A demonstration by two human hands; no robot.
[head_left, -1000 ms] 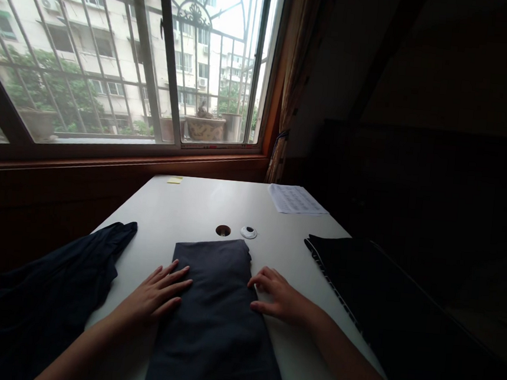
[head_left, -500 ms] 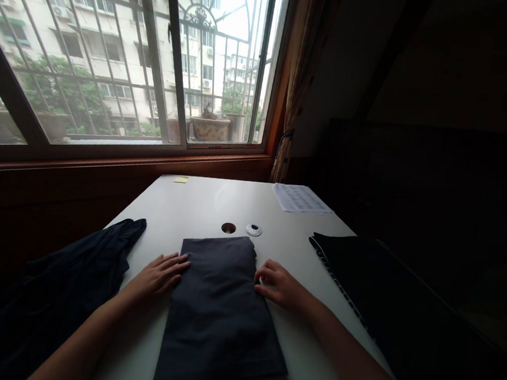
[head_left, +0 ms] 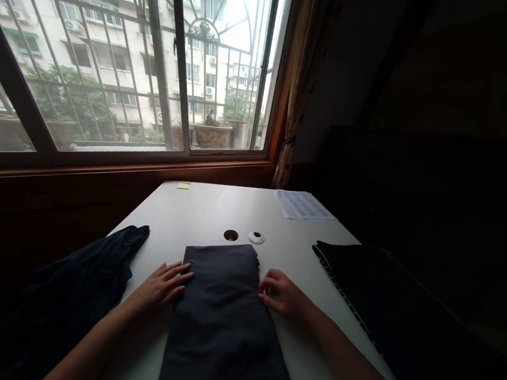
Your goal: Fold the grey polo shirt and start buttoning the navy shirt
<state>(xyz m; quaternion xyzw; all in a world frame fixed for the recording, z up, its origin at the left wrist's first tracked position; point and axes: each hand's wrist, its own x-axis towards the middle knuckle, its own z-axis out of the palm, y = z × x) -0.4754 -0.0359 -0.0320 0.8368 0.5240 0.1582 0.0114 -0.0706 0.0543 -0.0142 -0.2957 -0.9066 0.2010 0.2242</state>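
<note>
A folded piece of dark navy cloth (head_left: 226, 323) lies on the white table in front of me, its long sides running away from me. My left hand (head_left: 163, 284) rests beside its left edge, fingers stretched out and fingertips on the cloth. At the opposite edge, my right hand (head_left: 283, 294) has curled fingers, with thumb and forefinger pinching at the cloth's side. How much fabric sits between those fingertips is hard to see. The far right corner of the cloth looks slightly uneven.
Another dark garment (head_left: 71, 286) hangs over the table's left side. A dark cloth with a frayed pale edge (head_left: 386, 296) covers the right side. Beyond are a cable hole (head_left: 230, 235), its white cap (head_left: 256, 237), printed sheets (head_left: 303, 205) and yellow sticky notes (head_left: 183, 185).
The whole view has shifted slightly, so everything appears a little lower and to the right. Both hands keep their places at the cloth's edges.
</note>
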